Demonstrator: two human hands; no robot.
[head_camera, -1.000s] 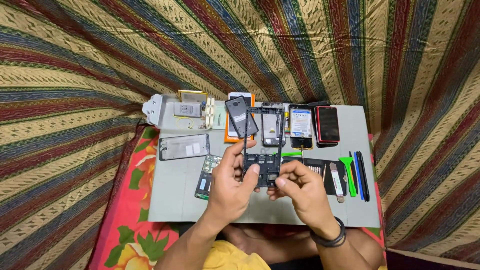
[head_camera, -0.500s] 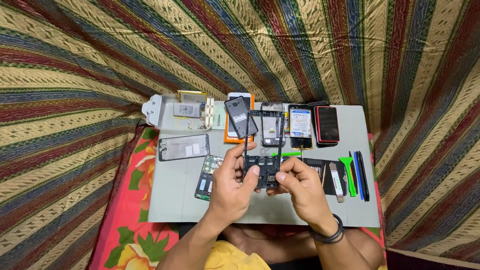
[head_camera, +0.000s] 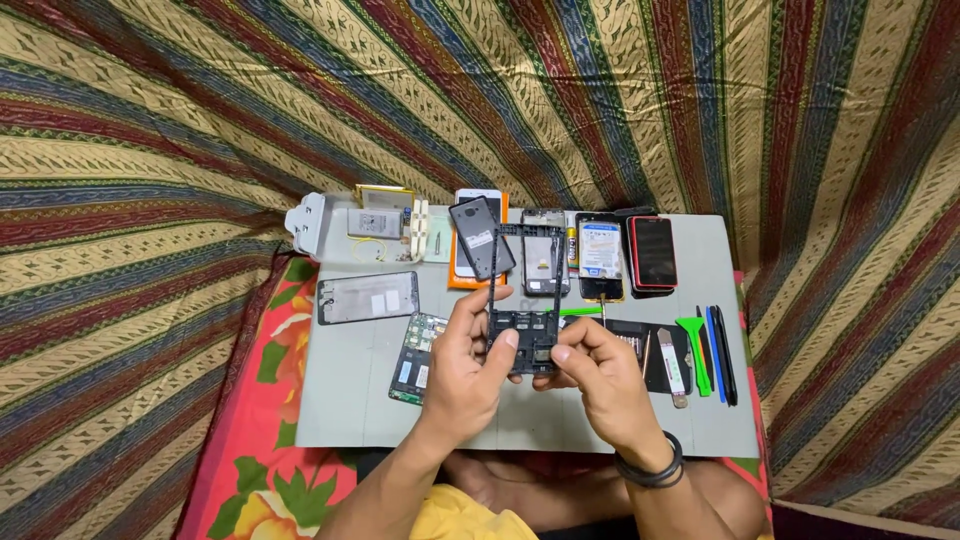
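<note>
Both of my hands hold a black plastic phone frame (head_camera: 524, 300) above the grey work mat (head_camera: 340, 400). My left hand (head_camera: 468, 360) grips the frame's lower left edge with thumb and fingers. My right hand (head_camera: 600, 375) pinches its lower right corner. The frame stands tilted up, its open rectangle rising toward the row of phones. A black band sits on my right wrist.
On the mat lie a phone screen panel (head_camera: 368, 297), a green circuit board (head_camera: 415, 357), a battery (head_camera: 374, 222), several phones (head_camera: 652, 250), and green and blue pry tools (head_camera: 706, 352). A black tool pouch (head_camera: 660, 355) lies by my right hand. Striped cloth surrounds the mat.
</note>
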